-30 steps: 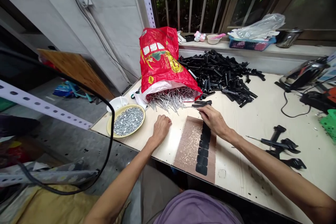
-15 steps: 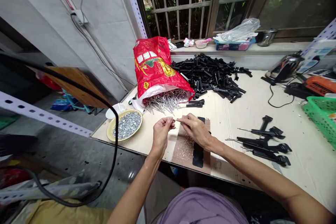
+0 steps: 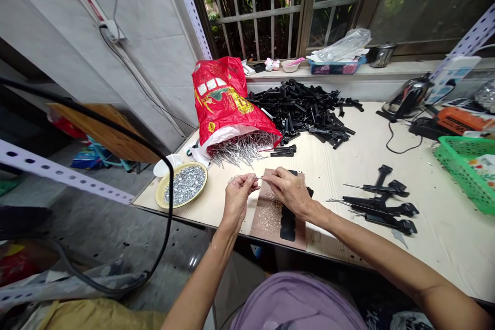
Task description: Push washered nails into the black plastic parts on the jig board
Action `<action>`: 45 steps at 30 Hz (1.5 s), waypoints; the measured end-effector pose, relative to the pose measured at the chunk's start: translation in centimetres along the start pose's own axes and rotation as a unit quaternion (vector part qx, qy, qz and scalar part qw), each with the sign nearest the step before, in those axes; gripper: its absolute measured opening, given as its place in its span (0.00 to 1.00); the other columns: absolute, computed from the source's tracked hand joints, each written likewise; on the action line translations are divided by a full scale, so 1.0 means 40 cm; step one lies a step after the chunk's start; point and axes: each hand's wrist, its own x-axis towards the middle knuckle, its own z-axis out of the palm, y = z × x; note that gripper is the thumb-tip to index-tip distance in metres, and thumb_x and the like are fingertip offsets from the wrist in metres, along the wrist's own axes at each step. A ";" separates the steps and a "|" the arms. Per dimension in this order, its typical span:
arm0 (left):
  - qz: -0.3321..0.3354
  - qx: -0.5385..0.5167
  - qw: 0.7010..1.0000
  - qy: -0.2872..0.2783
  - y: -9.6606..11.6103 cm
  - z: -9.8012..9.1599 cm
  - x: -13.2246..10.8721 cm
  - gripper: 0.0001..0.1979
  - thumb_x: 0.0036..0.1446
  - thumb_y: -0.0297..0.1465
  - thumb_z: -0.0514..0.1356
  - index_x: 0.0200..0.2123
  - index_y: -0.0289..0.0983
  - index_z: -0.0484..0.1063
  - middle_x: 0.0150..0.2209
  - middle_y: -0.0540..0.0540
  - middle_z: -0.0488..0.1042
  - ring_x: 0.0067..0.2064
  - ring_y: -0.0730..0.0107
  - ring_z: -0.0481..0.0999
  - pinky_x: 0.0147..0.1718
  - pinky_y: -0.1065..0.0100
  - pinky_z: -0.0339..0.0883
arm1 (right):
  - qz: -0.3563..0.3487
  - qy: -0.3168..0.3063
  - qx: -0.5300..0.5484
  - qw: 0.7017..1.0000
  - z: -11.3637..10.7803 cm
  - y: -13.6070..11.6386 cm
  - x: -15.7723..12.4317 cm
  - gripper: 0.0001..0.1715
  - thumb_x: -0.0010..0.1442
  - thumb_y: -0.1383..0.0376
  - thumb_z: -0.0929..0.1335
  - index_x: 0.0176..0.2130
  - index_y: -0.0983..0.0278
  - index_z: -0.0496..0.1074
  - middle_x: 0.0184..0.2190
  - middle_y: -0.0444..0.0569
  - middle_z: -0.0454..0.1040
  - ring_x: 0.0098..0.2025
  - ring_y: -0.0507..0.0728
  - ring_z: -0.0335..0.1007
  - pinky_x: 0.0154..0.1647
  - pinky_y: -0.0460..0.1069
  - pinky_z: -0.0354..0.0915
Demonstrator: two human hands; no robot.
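My left hand [image 3: 237, 198] is closed in a pinch at the table's front part, fingertips facing those of my right hand [image 3: 288, 191]. Both pinch something thin and small between them, too small to make out. Under my right hand lies a brown board [image 3: 266, 214] with black pads [image 3: 288, 224]. A red bag [image 3: 228, 103] spills thin metal rods [image 3: 243, 148] just beyond my hands. To the left, a yellow bowl [image 3: 160, 193] holds small silvery pieces [image 3: 186, 184].
Black plastic parts [image 3: 305, 108] are heaped at the back. Several black pieces with metal rods [image 3: 382, 206] lie on the right, near a green basket [image 3: 464, 178]. A black cable [image 3: 170, 206] hangs at the left. A kettle [image 3: 412, 95] stands back right.
The view has shifted slightly, so the table's things appear a little further left. Both hands keep their pinch, fingertips still close together.
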 end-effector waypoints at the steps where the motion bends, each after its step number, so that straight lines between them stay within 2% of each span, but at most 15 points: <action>1: -0.001 0.004 1.000 0.001 -0.002 0.001 0.000 0.16 0.40 0.34 0.70 0.31 0.30 0.75 0.26 0.48 0.74 0.27 0.76 0.72 0.32 0.70 0.69 | 0.001 0.002 -0.007 1.000 0.000 -0.001 -0.003 0.15 0.65 0.66 0.61 0.48 0.55 0.72 0.36 0.48 0.68 0.37 0.53 0.65 0.31 0.45 0.56; 7: -0.045 -0.029 0.999 -0.009 -0.010 0.005 0.006 0.17 0.37 0.32 0.71 0.31 0.31 0.74 0.25 0.50 0.73 0.26 0.78 0.71 0.31 0.71 0.69 | 0.017 -0.011 -0.002 1.000 -0.001 -0.005 -0.010 0.15 0.65 0.66 0.61 0.48 0.57 0.71 0.37 0.48 0.68 0.37 0.53 0.65 0.32 0.45 0.57; 15: -0.056 -0.015 0.998 -0.039 -0.028 0.003 0.001 0.17 0.40 0.34 0.70 0.33 0.30 0.74 0.25 0.50 0.72 0.25 0.78 0.72 0.30 0.72 0.68 | 0.026 -0.020 0.009 0.999 0.009 -0.006 -0.020 0.16 0.65 0.67 0.60 0.49 0.59 0.72 0.37 0.50 0.69 0.38 0.53 0.66 0.35 0.45 0.60; 20: 0.005 0.058 0.998 -0.017 -0.041 0.004 -0.016 0.16 0.47 0.36 0.66 0.36 0.31 0.76 0.27 0.49 0.74 0.26 0.77 0.71 0.30 0.72 0.68 | 0.032 -0.019 0.015 0.999 0.016 -0.005 -0.021 0.16 0.65 0.67 0.60 0.48 0.59 0.72 0.37 0.49 0.69 0.38 0.53 0.67 0.36 0.45 0.61; 23: 0.042 0.109 0.993 0.012 -0.052 0.002 -0.019 0.16 0.47 0.35 0.66 0.39 0.32 0.76 0.28 0.48 0.75 0.28 0.76 0.72 0.32 0.71 0.68 | 0.036 -0.024 0.011 0.999 0.021 -0.009 -0.019 0.16 0.64 0.67 0.60 0.49 0.58 0.72 0.36 0.49 0.69 0.37 0.53 0.67 0.36 0.45 0.61; 25: 0.032 0.083 0.996 0.019 -0.058 -0.002 -0.013 0.16 0.45 0.34 0.67 0.38 0.32 0.76 0.28 0.49 0.75 0.27 0.76 0.72 0.32 0.70 0.69 | 0.041 -0.026 0.010 0.999 0.028 -0.013 -0.017 0.16 0.64 0.67 0.61 0.48 0.58 0.72 0.36 0.49 0.69 0.37 0.53 0.67 0.36 0.45 0.61; 29: -0.051 -0.053 0.997 0.004 -0.061 -0.012 0.011 0.17 0.38 0.32 0.71 0.33 0.30 0.75 0.25 0.50 0.73 0.25 0.79 0.71 0.32 0.73 0.70 | 0.063 -0.033 0.025 0.997 0.043 -0.015 -0.013 0.16 0.64 0.66 0.61 0.49 0.58 0.72 0.36 0.48 0.68 0.35 0.52 0.67 0.34 0.45 0.61; 31: -0.069 -0.087 0.994 0.009 -0.059 -0.018 0.022 0.16 0.37 0.31 0.72 0.31 0.30 0.75 0.25 0.50 0.72 0.25 0.81 0.71 0.32 0.74 0.70 | 0.068 -0.030 0.039 0.996 0.048 -0.013 -0.012 0.16 0.65 0.65 0.61 0.50 0.58 0.71 0.36 0.48 0.68 0.35 0.52 0.67 0.33 0.45 0.61; 37: -0.051 -0.063 0.997 0.007 -0.055 -0.021 0.026 0.17 0.40 0.34 0.71 0.33 0.30 0.74 0.25 0.50 0.73 0.27 0.79 0.72 0.33 0.72 0.70 | 0.053 -0.029 0.044 0.997 0.055 -0.005 -0.011 0.17 0.64 0.66 0.61 0.51 0.56 0.71 0.35 0.47 0.68 0.35 0.52 0.66 0.32 0.45 0.60; 45: -0.035 -0.029 0.999 -0.003 -0.062 -0.014 0.020 0.19 0.42 0.37 0.69 0.35 0.30 0.75 0.25 0.49 0.74 0.26 0.78 0.73 0.32 0.73 0.69 | 0.067 -0.035 0.037 0.996 0.062 0.002 -0.010 0.16 0.65 0.65 0.61 0.50 0.58 0.71 0.36 0.48 0.69 0.36 0.52 0.67 0.34 0.45 0.61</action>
